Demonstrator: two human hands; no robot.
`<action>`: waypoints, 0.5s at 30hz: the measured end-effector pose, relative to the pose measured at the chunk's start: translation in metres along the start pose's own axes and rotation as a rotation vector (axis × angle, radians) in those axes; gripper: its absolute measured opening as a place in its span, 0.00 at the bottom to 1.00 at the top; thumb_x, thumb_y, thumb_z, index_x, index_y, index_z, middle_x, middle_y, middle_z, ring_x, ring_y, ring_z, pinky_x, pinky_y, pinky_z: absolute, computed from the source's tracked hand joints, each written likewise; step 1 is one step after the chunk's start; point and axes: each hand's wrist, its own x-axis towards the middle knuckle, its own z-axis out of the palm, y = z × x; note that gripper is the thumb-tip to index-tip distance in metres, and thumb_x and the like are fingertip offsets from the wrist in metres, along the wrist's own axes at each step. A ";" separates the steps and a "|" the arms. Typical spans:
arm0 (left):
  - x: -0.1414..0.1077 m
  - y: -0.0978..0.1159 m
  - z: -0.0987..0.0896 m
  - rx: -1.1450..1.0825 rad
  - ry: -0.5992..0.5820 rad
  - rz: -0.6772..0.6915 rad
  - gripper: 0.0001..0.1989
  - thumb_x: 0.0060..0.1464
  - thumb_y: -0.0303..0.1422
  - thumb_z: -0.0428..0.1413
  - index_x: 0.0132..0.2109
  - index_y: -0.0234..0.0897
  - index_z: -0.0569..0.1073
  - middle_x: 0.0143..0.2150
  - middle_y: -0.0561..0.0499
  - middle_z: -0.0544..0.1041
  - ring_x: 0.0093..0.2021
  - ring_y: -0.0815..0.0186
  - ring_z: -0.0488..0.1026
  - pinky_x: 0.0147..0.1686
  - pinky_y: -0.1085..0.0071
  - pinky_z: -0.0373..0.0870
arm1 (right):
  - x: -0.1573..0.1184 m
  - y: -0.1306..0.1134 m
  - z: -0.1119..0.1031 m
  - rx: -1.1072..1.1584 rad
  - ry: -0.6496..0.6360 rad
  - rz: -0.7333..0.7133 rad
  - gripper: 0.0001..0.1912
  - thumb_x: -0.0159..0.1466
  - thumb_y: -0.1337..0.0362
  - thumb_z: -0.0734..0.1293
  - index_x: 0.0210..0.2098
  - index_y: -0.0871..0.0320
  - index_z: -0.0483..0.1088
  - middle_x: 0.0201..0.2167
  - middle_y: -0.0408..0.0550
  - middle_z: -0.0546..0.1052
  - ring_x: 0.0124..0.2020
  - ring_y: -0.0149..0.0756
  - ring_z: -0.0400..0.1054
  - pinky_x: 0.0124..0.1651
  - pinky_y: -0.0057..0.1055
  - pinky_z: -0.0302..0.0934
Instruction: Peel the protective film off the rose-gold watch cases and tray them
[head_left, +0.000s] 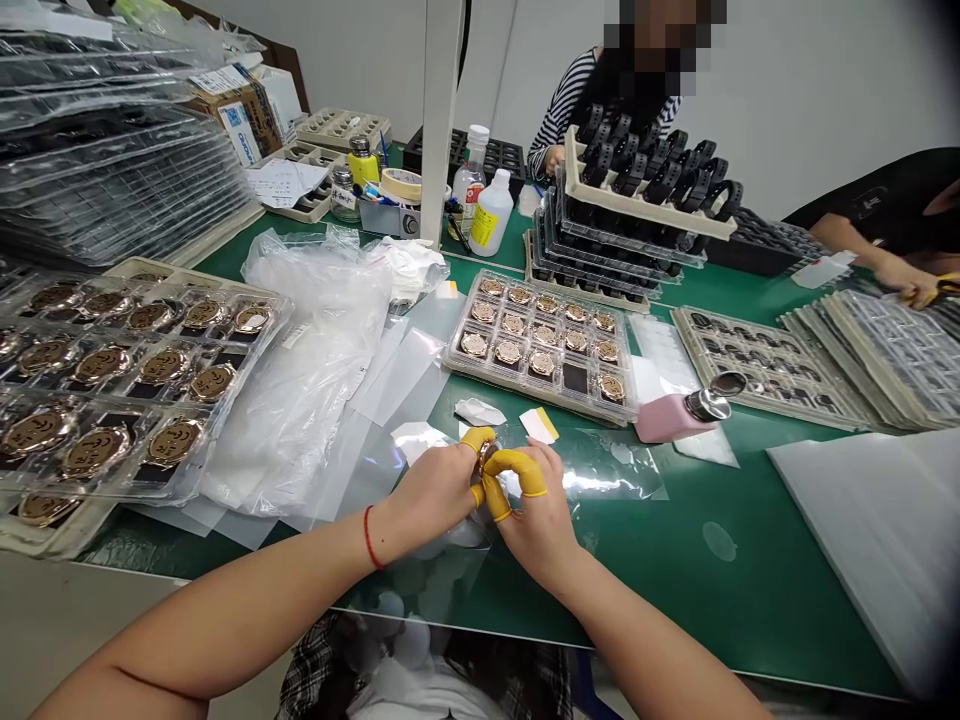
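Observation:
Between the fingertips of both hands is a small rose-gold watch case [487, 456], partly hidden by yellow finger cots. My left hand [442, 483] pinches it from the left, a red string around the wrist. From the right, the thumb and finger of my right hand [531, 500] press against it. Just beyond the hands, a clear plastic tray [540, 388] holds rows of similar watch cases, with one pocket showing only dark lining. White paper scraps [480, 412] and a yellow-edged white piece [540, 426] lie close to my fingers, beside clear film [607, 465].
More trays of watch cases [97, 365] stand at left, below stacked clear trays [127, 150]. A plastic bag [300, 370], a pink pump bottle [679, 414], a white foam sheet [870, 540] and a tray of black watches [649, 190] surround the workspace. Two people sit across and at right.

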 end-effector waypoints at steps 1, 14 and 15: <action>0.000 0.000 0.000 -0.010 0.008 0.003 0.06 0.48 0.27 0.47 0.34 0.37 0.68 0.26 0.49 0.74 0.26 0.62 0.72 0.22 0.72 0.54 | 0.000 0.000 0.001 0.012 0.000 0.016 0.16 0.58 0.73 0.60 0.45 0.52 0.59 0.33 0.45 0.69 0.36 0.37 0.63 0.51 0.48 0.56; -0.001 0.000 -0.002 -0.124 -0.021 0.115 0.10 0.52 0.32 0.49 0.42 0.38 0.69 0.34 0.49 0.76 0.33 0.61 0.74 0.31 0.72 0.64 | 0.005 0.004 -0.003 0.314 -0.079 0.435 0.18 0.56 0.66 0.67 0.46 0.52 0.62 0.41 0.47 0.66 0.45 0.40 0.59 0.49 0.42 0.58; -0.001 0.001 -0.003 -0.142 -0.015 0.120 0.11 0.53 0.33 0.49 0.44 0.38 0.68 0.35 0.49 0.76 0.34 0.61 0.74 0.32 0.71 0.65 | 0.006 0.006 -0.004 0.355 -0.075 0.481 0.18 0.56 0.65 0.67 0.45 0.52 0.62 0.41 0.48 0.65 0.46 0.40 0.59 0.50 0.42 0.57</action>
